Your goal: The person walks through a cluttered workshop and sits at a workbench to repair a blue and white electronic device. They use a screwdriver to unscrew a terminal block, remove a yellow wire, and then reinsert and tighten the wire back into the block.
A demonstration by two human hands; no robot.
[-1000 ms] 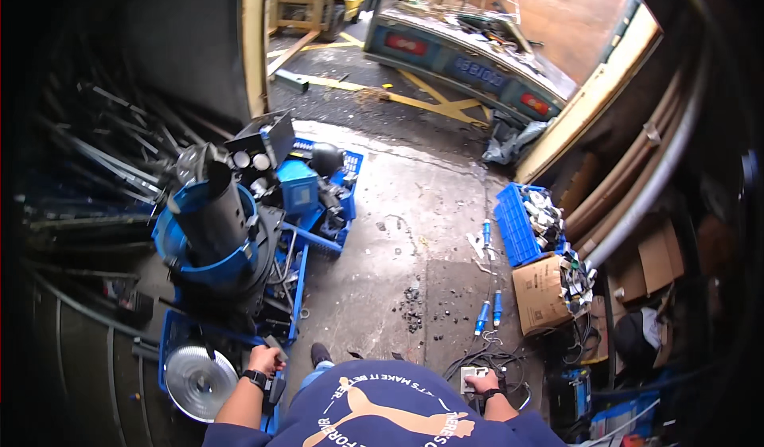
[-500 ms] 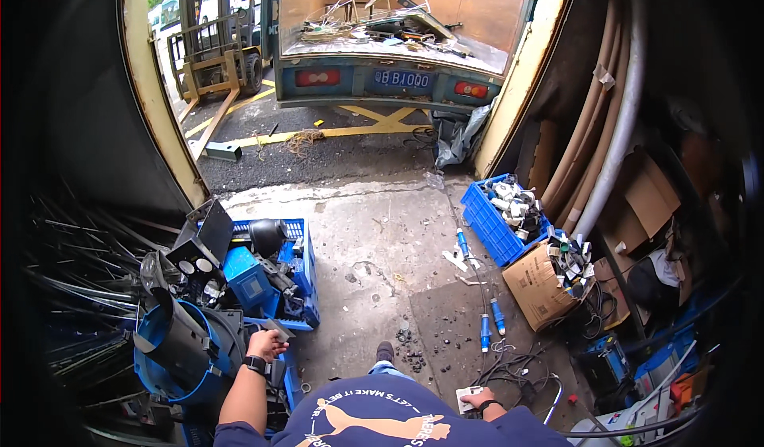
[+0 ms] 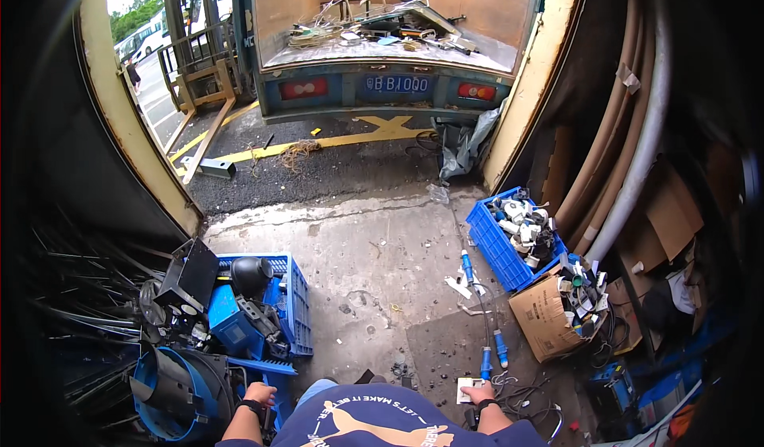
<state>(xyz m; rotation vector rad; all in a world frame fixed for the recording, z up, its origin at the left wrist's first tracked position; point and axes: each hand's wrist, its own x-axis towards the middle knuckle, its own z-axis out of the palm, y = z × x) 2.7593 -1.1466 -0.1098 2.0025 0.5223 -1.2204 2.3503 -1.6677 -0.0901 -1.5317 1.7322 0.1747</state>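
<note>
At the lower edge, my left hand (image 3: 259,394) is closed beside the blue crates; what it holds, if anything, I cannot make out. My right hand (image 3: 479,392) grips a white squarish piece (image 3: 466,388), near dark cables (image 3: 525,403) and blue cylindrical connectors (image 3: 500,347) on the floor. Left of me is a blue crate (image 3: 298,304) holding black and blue scrap parts, with a blue bucket (image 3: 183,391) around a dark cylinder in front of it.
A doorway (image 3: 501,157) opens onto a truck (image 3: 334,89) loaded with scrap and a forklift (image 3: 211,85). On the right are a blue crate (image 3: 501,256) of white fittings, a cardboard box (image 3: 537,320) and long leaning tubes (image 3: 597,176). Metal strips lie in the dark left corner.
The view has turned toward the doorway, bringing the forklift and truck into fuller view. My left hand has moved lower; the grey piece it held no longer shows clearly.
</note>
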